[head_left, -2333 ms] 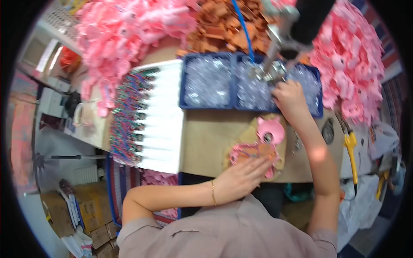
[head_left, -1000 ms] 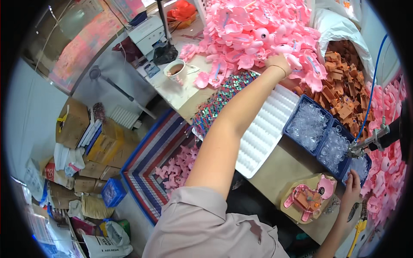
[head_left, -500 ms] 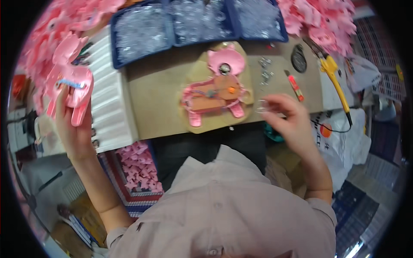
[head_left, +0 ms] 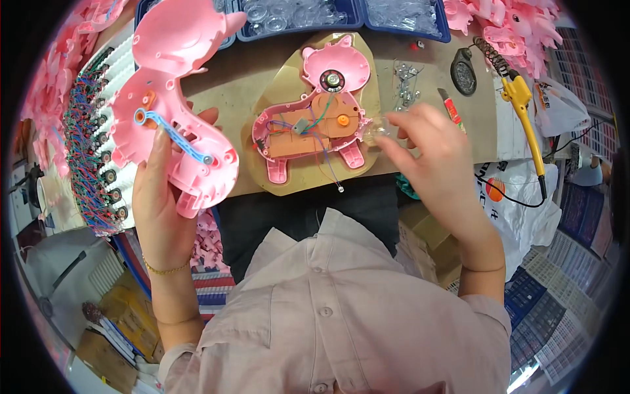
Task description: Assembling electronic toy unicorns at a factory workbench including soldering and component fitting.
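Observation:
My left hand (head_left: 161, 210) grips a pink animal-shaped toy shell half (head_left: 216, 157), hollow side up. Across its inside lies a blue plastic lever (head_left: 177, 138), with my thumb beside it. A matching pink half (head_left: 335, 59) rests on a tan shaped base (head_left: 305, 184) in the middle of the table. Inside that half sit an orange-brown gearbox (head_left: 289, 141), thin wires and a round speaker (head_left: 333, 80). A small clear bulb-like part (head_left: 341, 189) hangs from wires past its lower edge. My right hand (head_left: 436, 164) pinches a clear plastic piece (head_left: 378, 129) at the half's right end.
Blue trays (head_left: 357, 20) of clear plastic parts stand at the back. Wired speakers (head_left: 95, 151) cover a white ribbed tray at left. Small clear parts (head_left: 407, 82), a red cutter knife (head_left: 451, 111), a black oval object (head_left: 463, 71) and a yellow-handled tool (head_left: 525, 111) lie at right.
My left hand has brought the pink shell half inward and closer. My right hand has moved left with the clear piece to the other half. The view has shifted.

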`<state>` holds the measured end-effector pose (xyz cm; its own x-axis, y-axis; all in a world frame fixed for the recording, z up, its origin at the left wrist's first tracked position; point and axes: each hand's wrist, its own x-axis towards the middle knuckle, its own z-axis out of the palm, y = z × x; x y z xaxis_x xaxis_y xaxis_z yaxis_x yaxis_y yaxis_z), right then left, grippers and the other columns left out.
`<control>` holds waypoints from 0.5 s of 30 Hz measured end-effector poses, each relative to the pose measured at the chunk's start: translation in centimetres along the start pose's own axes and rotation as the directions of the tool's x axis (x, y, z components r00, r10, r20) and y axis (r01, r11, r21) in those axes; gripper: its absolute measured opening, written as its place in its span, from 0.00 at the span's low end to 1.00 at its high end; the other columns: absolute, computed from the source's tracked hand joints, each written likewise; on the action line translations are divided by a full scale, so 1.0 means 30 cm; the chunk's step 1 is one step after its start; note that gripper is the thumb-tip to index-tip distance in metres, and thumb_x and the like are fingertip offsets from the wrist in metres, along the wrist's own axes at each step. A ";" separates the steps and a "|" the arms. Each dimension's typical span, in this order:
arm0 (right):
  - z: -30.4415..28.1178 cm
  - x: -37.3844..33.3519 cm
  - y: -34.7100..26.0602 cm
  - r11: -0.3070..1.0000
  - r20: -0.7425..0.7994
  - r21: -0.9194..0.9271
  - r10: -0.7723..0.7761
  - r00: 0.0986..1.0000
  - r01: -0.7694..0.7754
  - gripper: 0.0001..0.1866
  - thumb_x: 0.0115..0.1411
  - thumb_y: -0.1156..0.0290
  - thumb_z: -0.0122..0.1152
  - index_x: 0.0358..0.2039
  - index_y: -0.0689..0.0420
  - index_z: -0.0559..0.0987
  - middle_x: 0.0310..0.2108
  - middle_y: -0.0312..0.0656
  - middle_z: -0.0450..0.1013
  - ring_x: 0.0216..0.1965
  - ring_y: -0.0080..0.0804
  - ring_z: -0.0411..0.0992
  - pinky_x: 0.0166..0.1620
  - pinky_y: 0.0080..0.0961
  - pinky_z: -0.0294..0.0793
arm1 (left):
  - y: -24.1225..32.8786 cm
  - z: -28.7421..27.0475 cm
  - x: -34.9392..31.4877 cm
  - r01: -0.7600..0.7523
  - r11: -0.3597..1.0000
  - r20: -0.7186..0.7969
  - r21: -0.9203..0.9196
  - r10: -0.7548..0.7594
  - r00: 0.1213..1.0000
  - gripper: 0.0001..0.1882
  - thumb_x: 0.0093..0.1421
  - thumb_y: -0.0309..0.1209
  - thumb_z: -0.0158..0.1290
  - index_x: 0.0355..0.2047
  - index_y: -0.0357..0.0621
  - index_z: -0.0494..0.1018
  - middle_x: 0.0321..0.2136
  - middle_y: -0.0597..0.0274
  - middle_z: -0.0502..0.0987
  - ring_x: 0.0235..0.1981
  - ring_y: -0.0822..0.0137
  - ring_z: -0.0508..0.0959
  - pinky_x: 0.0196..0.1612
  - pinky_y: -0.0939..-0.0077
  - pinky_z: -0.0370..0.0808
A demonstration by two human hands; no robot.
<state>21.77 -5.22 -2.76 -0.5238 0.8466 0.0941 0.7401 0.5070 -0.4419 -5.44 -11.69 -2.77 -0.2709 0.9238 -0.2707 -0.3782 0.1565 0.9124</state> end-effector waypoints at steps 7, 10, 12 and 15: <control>0.026 0.012 -0.010 0.991 0.069 -0.123 -0.053 0.996 0.061 0.13 0.49 0.72 0.66 0.34 0.62 0.78 0.28 0.42 0.70 0.27 0.38 0.71 0.30 0.30 0.69 | -0.004 -0.015 0.007 0.046 0.998 0.094 -0.029 -0.044 0.995 0.25 0.69 0.37 0.38 0.61 0.33 0.55 0.54 0.45 0.68 0.50 0.63 0.73 0.52 0.70 0.70; 0.032 -0.009 -0.012 0.991 -0.030 -0.121 -0.054 0.998 0.050 0.14 0.48 0.73 0.66 0.37 0.61 0.78 0.31 0.43 0.71 0.29 0.39 0.70 0.32 0.31 0.68 | -0.003 -0.012 -0.006 0.041 0.997 0.050 0.072 -0.045 0.998 0.24 0.67 0.35 0.41 0.59 0.32 0.56 0.51 0.44 0.70 0.49 0.63 0.74 0.51 0.71 0.71; 0.059 -0.044 0.020 0.972 -0.028 -0.189 -0.145 0.989 0.137 0.16 0.49 0.74 0.65 0.40 0.61 0.78 0.33 0.43 0.71 0.30 0.39 0.70 0.33 0.31 0.68 | 0.001 -0.018 -0.005 0.063 0.996 0.074 0.071 -0.068 0.995 0.25 0.66 0.34 0.43 0.58 0.32 0.57 0.50 0.43 0.71 0.49 0.63 0.74 0.51 0.70 0.71; 0.036 -0.035 0.037 0.958 -0.016 -0.164 -0.242 0.970 0.237 0.18 0.48 0.76 0.63 0.43 0.59 0.77 0.37 0.43 0.71 0.33 0.37 0.70 0.34 0.30 0.69 | 0.005 -0.011 -0.007 0.098 0.993 0.108 0.072 -0.105 0.988 0.25 0.65 0.34 0.45 0.58 0.31 0.57 0.49 0.43 0.72 0.48 0.62 0.74 0.51 0.69 0.71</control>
<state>22.69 -5.72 -4.31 -0.6809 0.7009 0.2124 0.6540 0.7125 -0.2543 -5.73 -11.96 -2.69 -0.1319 0.9346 -0.3304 -0.3383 0.2709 0.9012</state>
